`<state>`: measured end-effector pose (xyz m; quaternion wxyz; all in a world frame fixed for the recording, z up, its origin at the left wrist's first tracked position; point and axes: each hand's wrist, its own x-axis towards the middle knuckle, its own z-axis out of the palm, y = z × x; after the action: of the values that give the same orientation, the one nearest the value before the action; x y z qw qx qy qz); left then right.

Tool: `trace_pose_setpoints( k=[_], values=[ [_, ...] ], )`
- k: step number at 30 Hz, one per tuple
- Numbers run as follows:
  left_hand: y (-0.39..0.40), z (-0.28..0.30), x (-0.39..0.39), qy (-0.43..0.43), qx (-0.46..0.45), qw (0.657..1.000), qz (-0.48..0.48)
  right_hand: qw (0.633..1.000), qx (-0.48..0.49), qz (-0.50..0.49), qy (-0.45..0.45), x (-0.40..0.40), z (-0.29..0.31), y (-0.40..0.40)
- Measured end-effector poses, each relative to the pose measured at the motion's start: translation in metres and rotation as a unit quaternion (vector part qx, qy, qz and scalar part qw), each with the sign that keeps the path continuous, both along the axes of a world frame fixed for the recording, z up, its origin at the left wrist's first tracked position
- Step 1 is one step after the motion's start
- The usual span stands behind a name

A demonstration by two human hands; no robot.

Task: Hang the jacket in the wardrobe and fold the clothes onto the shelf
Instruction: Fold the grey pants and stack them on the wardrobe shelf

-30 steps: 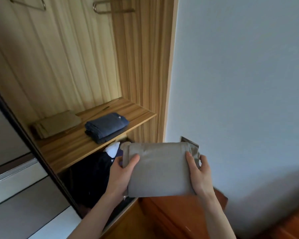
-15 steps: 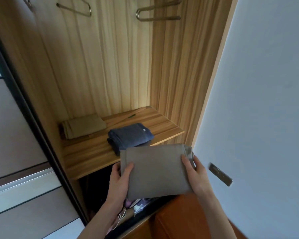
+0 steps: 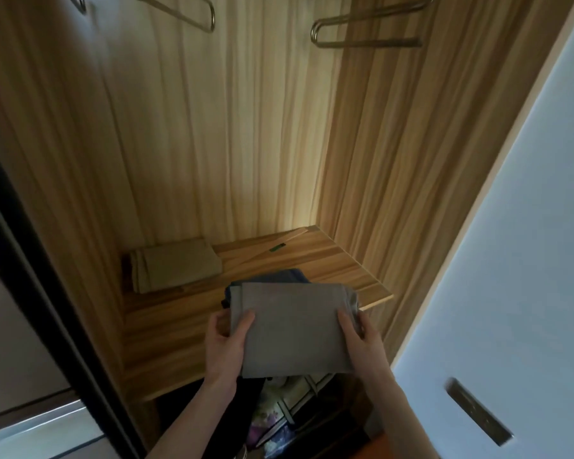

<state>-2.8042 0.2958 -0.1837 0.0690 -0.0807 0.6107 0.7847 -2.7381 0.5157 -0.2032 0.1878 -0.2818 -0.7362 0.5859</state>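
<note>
Grey fold point(image 3: 294, 329), a flat rectangle of cloth, is held in the air between both hands with its long axis running from 9 to 3 o'clock, square to the shelf's front edge. Left hand point(image 3: 224, 342) clasps the 9 o'clock short edge, thumb laid on top and fingers tucked beneath; right hand point(image 3: 362, 339) clasps the 3 o'clock edge the same way, where a bunched roll of fabric shows at the corner. Neither hand looks nearer the shelf than the other; the fold sits level between them.

Outward, toward 12 o'clock, lies the wooden shelf point(image 3: 328, 260). The fold's far edge overlaps the front part of the board, while its near edge hangs out over the dark gap below. Peeping out just past the far edge is a blue fold point(image 3: 279, 276), seemingly right under the path of the grey one. So the coming move, as I judge it, is a short push toward 12 o'clock and a lowering, either onto the blue fold or onto bare board toward 3 o'clock.

At 10 o'clock on the shelf lies a tan fold point(image 3: 176, 268), well apart from the hands. A small green tag point(image 3: 276, 248) lies near the back. Above, bare metal hangers point(image 3: 362, 31) hang empty; no jacket shows. Below the shelf, a dim heap of bags or fabric cannot be told apart.
</note>
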Motion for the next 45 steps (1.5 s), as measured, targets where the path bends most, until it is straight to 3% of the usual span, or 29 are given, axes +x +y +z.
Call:
trace_pose_setpoints(
  k=[6,14,29,31,33,37,39,45],
  values=[
    [0.016,-0.014,-0.049,-0.01,0.013,0.999,0.047,0.999,0.036,-0.015,-0.005,-0.068,-0.001,0.012],
    [0.046,-0.037,-0.123,0.011,-0.05,0.996,0.069,0.998,0.054,0.041,0.004,-0.167,-0.015,0.055],
    [0.069,-0.097,-0.158,0.017,-0.3,0.947,0.111,0.979,0.058,0.165,-0.102,-0.246,-0.079,0.076],
    [0.068,-0.103,-0.158,0.026,-0.373,0.922,0.103,0.977,0.1,0.152,-0.11,-0.246,-0.084,0.075],
    [0.067,-0.106,-0.156,0.055,-0.481,0.868,0.114,0.964,0.22,0.123,-0.084,-0.243,-0.088,0.076],
    [0.067,-0.108,-0.158,0.237,-0.587,0.773,0.053,0.893,0.397,0.201,0.064,-0.235,-0.098,0.075],
    [0.07,-0.111,-0.158,0.244,-0.606,0.757,-0.001,0.869,0.431,0.236,0.064,-0.23,-0.109,0.073],
    [0.07,-0.128,-0.155,0.218,-0.642,0.735,-0.026,0.878,0.406,0.247,0.063,-0.227,-0.126,0.072]
  ],
)
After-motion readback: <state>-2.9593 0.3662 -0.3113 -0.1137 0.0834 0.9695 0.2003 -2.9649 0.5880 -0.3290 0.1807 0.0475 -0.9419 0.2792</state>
